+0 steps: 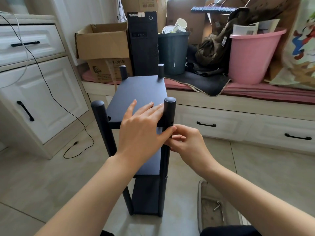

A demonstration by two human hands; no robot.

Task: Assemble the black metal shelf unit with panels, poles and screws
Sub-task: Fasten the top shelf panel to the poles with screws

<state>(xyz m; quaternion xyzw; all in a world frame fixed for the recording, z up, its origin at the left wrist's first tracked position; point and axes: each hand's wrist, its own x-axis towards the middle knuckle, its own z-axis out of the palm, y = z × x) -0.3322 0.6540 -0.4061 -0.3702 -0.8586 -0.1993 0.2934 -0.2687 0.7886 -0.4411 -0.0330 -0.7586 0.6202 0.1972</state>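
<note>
Fingers (150, 108) flat on top panel (136, 92); right hand (185, 142) pinching front-right pole (168, 116)

The black metal shelf unit (138, 92) has a matt, smooth top panel and round black poles (169, 113) with a slight sheen. Behind it stand a brown cardboard box (102, 43) with a dull paper surface and a pink plastic bucket (252, 55), smooth and a little glossy. The beige floor tiles (42, 176) look smooth and softly shiny.
</note>
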